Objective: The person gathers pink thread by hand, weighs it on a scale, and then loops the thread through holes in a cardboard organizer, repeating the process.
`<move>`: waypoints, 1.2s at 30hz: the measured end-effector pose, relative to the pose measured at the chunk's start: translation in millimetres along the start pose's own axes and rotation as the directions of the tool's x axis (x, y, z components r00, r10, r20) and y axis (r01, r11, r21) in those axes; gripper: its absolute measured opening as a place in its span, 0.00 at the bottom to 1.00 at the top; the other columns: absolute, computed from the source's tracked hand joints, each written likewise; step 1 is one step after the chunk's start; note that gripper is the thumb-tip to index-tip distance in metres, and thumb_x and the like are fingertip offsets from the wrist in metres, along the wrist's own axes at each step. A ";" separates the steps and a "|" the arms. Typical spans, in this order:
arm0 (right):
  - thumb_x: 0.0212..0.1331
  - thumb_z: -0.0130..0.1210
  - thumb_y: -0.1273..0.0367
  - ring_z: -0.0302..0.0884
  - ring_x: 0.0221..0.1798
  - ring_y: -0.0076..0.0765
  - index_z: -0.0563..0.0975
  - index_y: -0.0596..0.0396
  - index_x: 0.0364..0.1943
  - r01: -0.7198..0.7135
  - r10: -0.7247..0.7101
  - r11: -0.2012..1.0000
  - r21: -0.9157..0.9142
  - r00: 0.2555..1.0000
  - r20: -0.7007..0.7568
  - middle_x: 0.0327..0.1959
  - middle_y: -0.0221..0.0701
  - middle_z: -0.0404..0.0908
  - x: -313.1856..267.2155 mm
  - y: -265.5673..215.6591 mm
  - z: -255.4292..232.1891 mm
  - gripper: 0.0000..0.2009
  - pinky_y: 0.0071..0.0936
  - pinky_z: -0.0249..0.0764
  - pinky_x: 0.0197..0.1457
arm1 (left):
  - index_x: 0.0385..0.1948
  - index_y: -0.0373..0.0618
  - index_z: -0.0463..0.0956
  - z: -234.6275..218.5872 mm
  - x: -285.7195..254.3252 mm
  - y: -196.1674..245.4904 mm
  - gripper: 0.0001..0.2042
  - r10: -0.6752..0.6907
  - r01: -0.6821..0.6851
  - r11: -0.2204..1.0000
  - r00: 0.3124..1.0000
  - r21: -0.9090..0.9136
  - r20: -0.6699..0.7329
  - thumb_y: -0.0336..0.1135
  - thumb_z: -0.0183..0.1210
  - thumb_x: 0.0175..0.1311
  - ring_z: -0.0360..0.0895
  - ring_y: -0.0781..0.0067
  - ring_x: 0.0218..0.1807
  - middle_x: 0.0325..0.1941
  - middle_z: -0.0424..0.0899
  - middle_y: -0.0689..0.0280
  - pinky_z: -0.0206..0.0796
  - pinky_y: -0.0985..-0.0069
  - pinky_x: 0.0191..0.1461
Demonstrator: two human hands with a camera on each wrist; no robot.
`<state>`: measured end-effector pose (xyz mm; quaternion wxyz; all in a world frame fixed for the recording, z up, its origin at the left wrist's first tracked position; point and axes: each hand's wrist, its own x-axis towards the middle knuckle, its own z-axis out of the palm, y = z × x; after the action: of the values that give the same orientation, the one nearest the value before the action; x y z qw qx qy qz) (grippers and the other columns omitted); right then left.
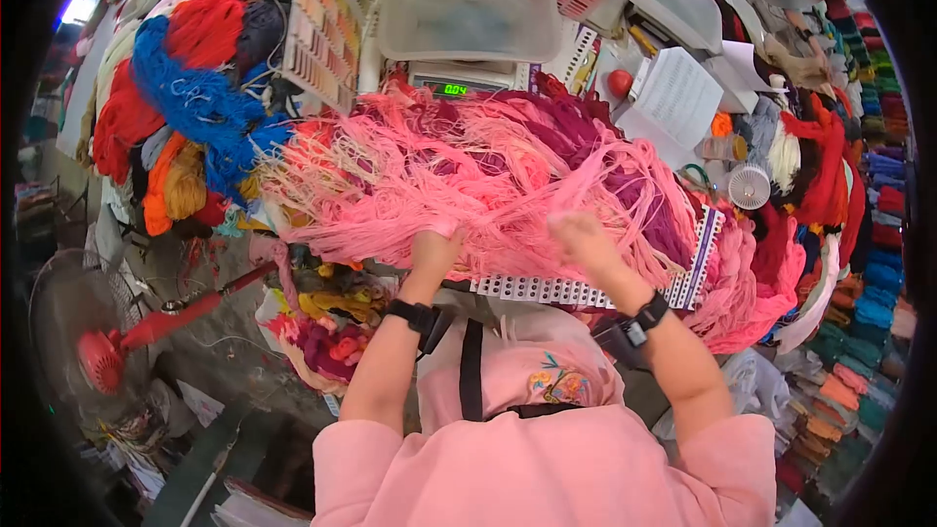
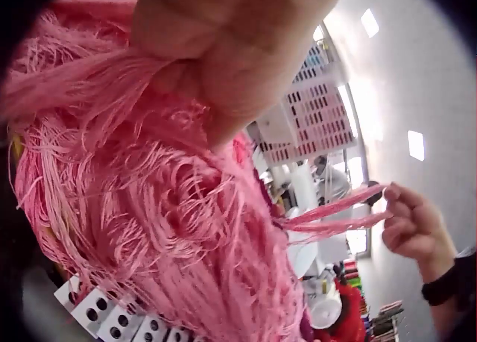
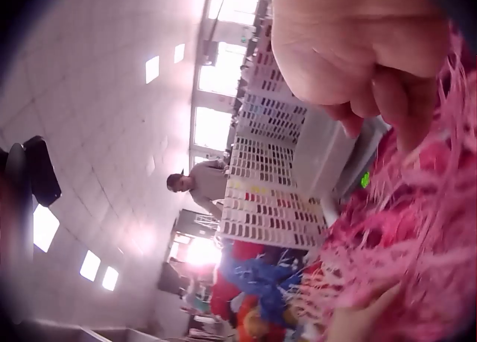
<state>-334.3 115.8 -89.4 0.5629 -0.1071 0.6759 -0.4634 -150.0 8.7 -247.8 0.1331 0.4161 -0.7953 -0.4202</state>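
Observation:
A large heap of pink yarn (image 1: 390, 156) with magenta and purple strands covers the work surface. At its front edge, my left hand (image 1: 434, 252) grips a bundle of pink strands; the left wrist view shows the fingers of that hand (image 2: 223, 44) curled round them. My right hand (image 1: 586, 242) is raised over the heap to the right. Seen from the left wrist, the right hand (image 2: 417, 226) pinches two lengths of pink yarn (image 2: 335, 215) stretched from the heap. The right wrist view shows its fingers curled (image 3: 365, 66), with their tips partly hidden.
Behind the heap, a clear plastic tub (image 1: 468, 15) sits on a scale reading 0.04. Shade cards (image 1: 327, 29) stand at its left. A perforated white strip (image 1: 547, 290) lies along the front edge. Blue yarn (image 1: 190, 88) hangs at the left, above a red fan (image 1: 102, 361). Papers (image 1: 678, 93) lie at the right.

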 end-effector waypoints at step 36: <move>0.48 0.50 0.67 0.58 0.14 0.15 0.72 0.55 0.26 0.199 -0.201 0.980 0.029 0.965 0.168 0.12 0.19 0.63 -57.2 -37.2 43.0 0.07 0.15 0.56 0.16 | 0.27 0.46 0.68 -208.0 -110.1 28.1 0.05 -0.250 0.152 -0.377 0.933 -0.914 0.258 0.33 0.46 0.57 0.49 0.91 0.10 0.09 0.55 0.79 0.41 0.90 0.11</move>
<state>-291.8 111.8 -21.0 0.5696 -0.2106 0.6082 -0.5112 19.3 -13.7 -83.6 0.3594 0.2802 -0.0239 -0.8898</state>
